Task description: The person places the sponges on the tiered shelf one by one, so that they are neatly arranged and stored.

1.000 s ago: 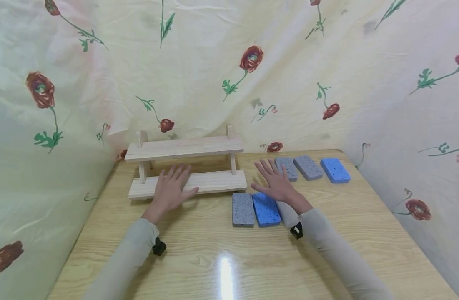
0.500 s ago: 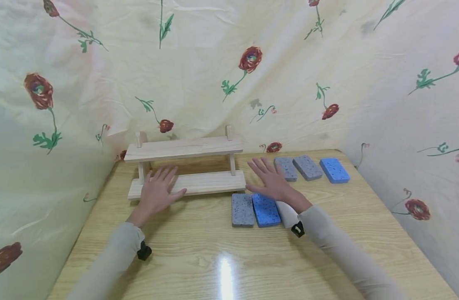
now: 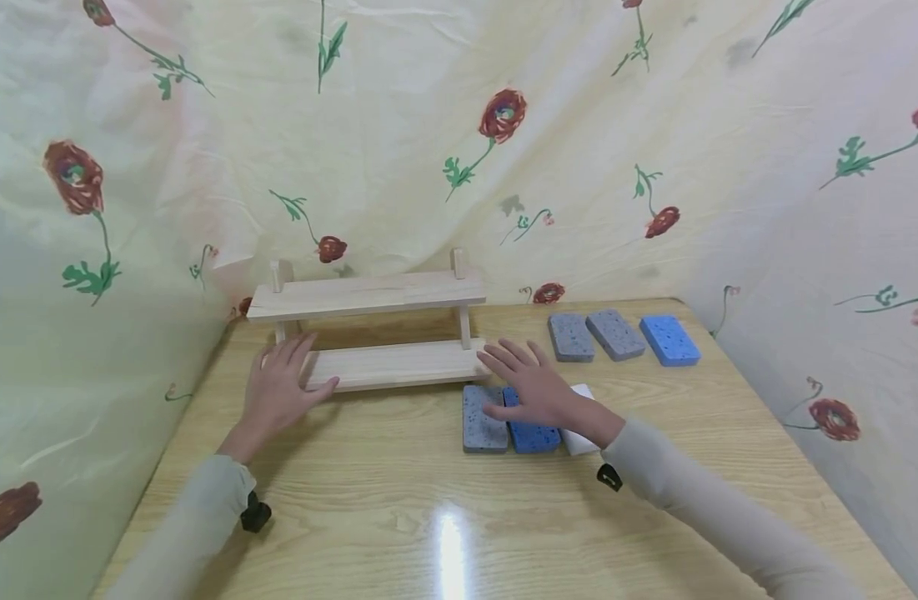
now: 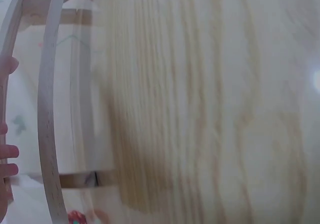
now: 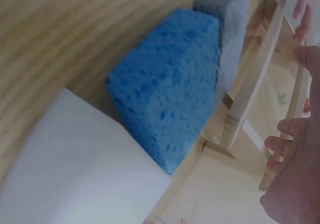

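Observation:
My left hand (image 3: 282,387), fingers spread, overlaps the left end of the two-tier wooden rack (image 3: 398,367) in the head view. It holds nothing; in the left wrist view its fingertips (image 4: 10,154) show at the edge, past the rack's boards (image 4: 47,99). My right hand (image 3: 534,387) hovers with spread fingers and holds nothing. Below it lie a grey sponge (image 3: 479,432), a blue sponge (image 3: 536,440) and a white block (image 3: 579,443), side by side in front of the rack's right end. The right wrist view shows the blue sponge (image 5: 170,84) close up, with the white block (image 5: 85,174) beside it.
Farther back on the right lie two grey sponges (image 3: 571,337) (image 3: 615,335) and a blue sponge (image 3: 669,340). A flowered cloth (image 3: 398,150) hangs behind and along both sides of the wooden table (image 3: 383,500).
My left hand has moved left along the rack to its left end. My right hand has shifted left and nearer, over the front sponges, uncovering more of the white block.

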The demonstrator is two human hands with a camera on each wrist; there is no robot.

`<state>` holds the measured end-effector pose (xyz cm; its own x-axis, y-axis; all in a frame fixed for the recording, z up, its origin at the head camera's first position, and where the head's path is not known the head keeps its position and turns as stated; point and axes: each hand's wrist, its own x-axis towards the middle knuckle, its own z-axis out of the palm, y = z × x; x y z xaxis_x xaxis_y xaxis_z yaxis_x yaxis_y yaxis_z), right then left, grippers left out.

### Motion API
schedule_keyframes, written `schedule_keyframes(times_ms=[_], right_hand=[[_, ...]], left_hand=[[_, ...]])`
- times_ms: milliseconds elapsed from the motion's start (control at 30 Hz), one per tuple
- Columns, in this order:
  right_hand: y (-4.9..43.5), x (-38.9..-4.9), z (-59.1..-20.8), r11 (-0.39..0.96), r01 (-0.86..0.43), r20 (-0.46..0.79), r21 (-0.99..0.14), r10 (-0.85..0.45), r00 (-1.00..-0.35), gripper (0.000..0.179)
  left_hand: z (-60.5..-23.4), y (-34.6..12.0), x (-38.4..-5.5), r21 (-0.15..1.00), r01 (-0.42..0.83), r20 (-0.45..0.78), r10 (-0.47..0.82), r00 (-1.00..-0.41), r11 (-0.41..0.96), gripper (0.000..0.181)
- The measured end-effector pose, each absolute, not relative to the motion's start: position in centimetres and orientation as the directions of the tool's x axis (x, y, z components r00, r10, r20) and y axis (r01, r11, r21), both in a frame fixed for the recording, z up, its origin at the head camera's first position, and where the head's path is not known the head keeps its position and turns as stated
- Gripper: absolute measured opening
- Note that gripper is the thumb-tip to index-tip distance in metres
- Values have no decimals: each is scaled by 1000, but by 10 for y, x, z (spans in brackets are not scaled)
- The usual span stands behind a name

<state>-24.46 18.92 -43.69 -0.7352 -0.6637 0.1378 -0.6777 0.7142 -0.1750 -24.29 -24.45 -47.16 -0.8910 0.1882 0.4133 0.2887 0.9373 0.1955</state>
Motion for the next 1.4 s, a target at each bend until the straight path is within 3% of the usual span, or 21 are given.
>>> schedule_keyframes(times_ms=[167, 533, 1400], right_hand=[[192, -235, -442, 676, -724, 154, -136, -707, -690, 86], [203, -226, -452, 650, -754, 137, -100, -741, -657, 90], [213, -228, -467, 666, -743, 29, -58, -743, -669, 99]], left_hand=[[-473, -256, -238, 226, 261, 410, 151, -899, 939, 85], [-477, -284, -231, 295, 175, 392, 48, -919, 939, 88], [-477, -305, -229, 373, 148, 226, 65, -972, 916, 84]])
